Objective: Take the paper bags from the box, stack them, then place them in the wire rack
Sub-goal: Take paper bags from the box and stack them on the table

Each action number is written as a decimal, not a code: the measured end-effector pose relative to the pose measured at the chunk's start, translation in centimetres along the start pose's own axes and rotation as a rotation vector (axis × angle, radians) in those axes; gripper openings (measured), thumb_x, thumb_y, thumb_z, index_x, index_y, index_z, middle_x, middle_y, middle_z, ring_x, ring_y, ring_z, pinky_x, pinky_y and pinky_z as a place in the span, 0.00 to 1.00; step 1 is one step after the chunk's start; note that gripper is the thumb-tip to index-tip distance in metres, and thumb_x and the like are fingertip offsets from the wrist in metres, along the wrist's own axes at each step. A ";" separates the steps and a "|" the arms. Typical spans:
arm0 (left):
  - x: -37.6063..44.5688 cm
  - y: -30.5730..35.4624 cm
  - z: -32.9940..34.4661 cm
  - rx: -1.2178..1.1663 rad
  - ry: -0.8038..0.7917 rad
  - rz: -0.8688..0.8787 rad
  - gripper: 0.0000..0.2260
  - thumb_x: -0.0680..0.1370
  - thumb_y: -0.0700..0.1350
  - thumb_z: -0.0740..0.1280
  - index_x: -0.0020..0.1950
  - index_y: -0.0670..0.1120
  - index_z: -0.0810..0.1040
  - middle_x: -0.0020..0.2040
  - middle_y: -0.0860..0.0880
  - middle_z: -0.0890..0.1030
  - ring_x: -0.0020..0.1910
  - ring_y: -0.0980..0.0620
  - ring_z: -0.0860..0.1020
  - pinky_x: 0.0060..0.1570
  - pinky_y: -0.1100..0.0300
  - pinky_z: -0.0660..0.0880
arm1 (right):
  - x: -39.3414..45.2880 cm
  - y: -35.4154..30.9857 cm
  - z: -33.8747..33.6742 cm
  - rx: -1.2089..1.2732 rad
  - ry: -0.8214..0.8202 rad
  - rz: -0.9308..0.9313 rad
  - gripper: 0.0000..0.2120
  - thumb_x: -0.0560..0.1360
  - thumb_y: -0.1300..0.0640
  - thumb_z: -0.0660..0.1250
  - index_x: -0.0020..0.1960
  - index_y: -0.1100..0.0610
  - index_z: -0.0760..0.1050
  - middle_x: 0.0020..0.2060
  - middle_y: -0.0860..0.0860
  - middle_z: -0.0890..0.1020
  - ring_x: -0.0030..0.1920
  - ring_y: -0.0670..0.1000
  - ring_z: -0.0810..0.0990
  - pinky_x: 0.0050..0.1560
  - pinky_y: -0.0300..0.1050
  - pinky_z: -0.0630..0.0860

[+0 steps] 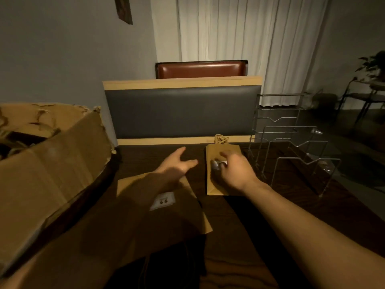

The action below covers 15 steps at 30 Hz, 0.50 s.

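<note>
From my remote seat, a torn cardboard box (48, 163) fills the near left of the dark wooden table (239, 236), its flaps open and crumpled brown paper showing inside at the far left. Just right of it a large paper bag (166, 205) lies flat, a small white label on its face. The left hand (177, 163) hovers over that bag's far edge, fingers straight and loosely spread, holding nothing. Right of it, a small paper bag (220, 151) lies flat with its twine handles pointing to the far side. The right hand (233, 170) rests on this bag, fingers curled down; I cannot tell whether they pinch it. At the far right stands the wire rack (291, 147), its slots upright, just beside the small bag. Behind the table rise a grey padded bench back (181, 111) and pale curtains (239, 38).
</note>
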<state>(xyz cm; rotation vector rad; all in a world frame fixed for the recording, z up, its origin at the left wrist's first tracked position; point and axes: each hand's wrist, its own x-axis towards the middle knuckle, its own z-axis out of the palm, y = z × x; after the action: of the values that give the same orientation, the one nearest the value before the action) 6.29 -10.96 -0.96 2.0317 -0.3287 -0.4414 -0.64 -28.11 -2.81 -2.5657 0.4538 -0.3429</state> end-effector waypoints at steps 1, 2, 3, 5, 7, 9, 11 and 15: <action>-0.9 -0.8 -2.1 0.018 0.048 -0.039 0.32 0.79 0.45 0.68 0.79 0.49 0.57 0.73 0.44 0.69 0.63 0.48 0.74 0.58 0.55 0.74 | -1.4 -1.5 0.4 0.043 -0.078 -0.076 0.16 0.81 0.58 0.62 0.69 0.54 0.72 0.65 0.52 0.76 0.63 0.52 0.76 0.64 0.48 0.74; -1.6 -1.7 -3.8 0.017 0.106 -0.097 0.31 0.78 0.43 0.68 0.78 0.48 0.57 0.69 0.42 0.72 0.57 0.49 0.77 0.52 0.55 0.77 | -2.4 -2.6 1.2 0.068 -0.179 -0.144 0.15 0.81 0.56 0.62 0.67 0.52 0.74 0.62 0.51 0.79 0.61 0.51 0.78 0.62 0.47 0.75; -2.6 -2.8 -5.2 0.002 0.170 -0.178 0.31 0.78 0.41 0.68 0.78 0.47 0.59 0.66 0.41 0.75 0.53 0.48 0.79 0.50 0.54 0.78 | -3.5 -3.5 2.3 0.065 -0.297 -0.216 0.14 0.80 0.54 0.62 0.65 0.52 0.76 0.60 0.51 0.80 0.61 0.52 0.79 0.62 0.48 0.75; -5.1 -5.0 -6.9 -0.055 0.251 -0.311 0.22 0.77 0.37 0.69 0.69 0.44 0.68 0.56 0.39 0.78 0.48 0.44 0.79 0.46 0.52 0.78 | -6.1 -5.0 4.6 0.012 -0.500 -0.286 0.17 0.79 0.48 0.64 0.66 0.50 0.75 0.60 0.51 0.80 0.61 0.54 0.79 0.62 0.51 0.76; -7.4 -7.2 -7.9 -0.177 0.327 -0.336 0.09 0.75 0.31 0.68 0.51 0.40 0.71 0.45 0.40 0.76 0.41 0.44 0.76 0.42 0.54 0.75 | -8.3 -5.5 6.6 -0.119 -0.518 -0.367 0.22 0.76 0.44 0.62 0.69 0.48 0.71 0.63 0.52 0.76 0.62 0.57 0.77 0.61 0.54 0.76; -8.4 -9.1 -8.7 -0.304 0.390 -0.330 0.13 0.73 0.30 0.68 0.56 0.38 0.72 0.48 0.38 0.77 0.43 0.44 0.77 0.41 0.53 0.75 | -9.8 -4.9 7.3 -0.179 -0.453 -0.386 0.23 0.76 0.45 0.62 0.69 0.50 0.70 0.63 0.54 0.73 0.63 0.60 0.74 0.62 0.54 0.74; -9.8 -9.7 -9.2 -0.368 0.406 -0.325 0.16 0.74 0.32 0.67 0.61 0.35 0.73 0.49 0.39 0.78 0.43 0.44 0.78 0.40 0.53 0.74 | -11.1 -4.3 6.7 -0.205 -0.419 -0.406 0.21 0.78 0.47 0.62 0.69 0.51 0.69 0.64 0.55 0.71 0.64 0.60 0.70 0.64 0.53 0.71; -11.5 -10.3 -8.8 -0.187 0.290 -0.386 0.11 0.75 0.35 0.68 0.57 0.36 0.77 0.52 0.37 0.79 0.49 0.40 0.78 0.53 0.48 0.77 | -14.5 -4.8 4.8 -0.213 -0.519 -0.527 0.17 0.79 0.44 0.60 0.64 0.48 0.76 0.61 0.54 0.73 0.63 0.56 0.68 0.62 0.49 0.67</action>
<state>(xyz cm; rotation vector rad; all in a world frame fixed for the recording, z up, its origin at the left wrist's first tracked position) 0.26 5.43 -4.13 1.9401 0.2773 -0.3877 -11.17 -16.62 -6.57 -2.8100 -0.4001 0.2139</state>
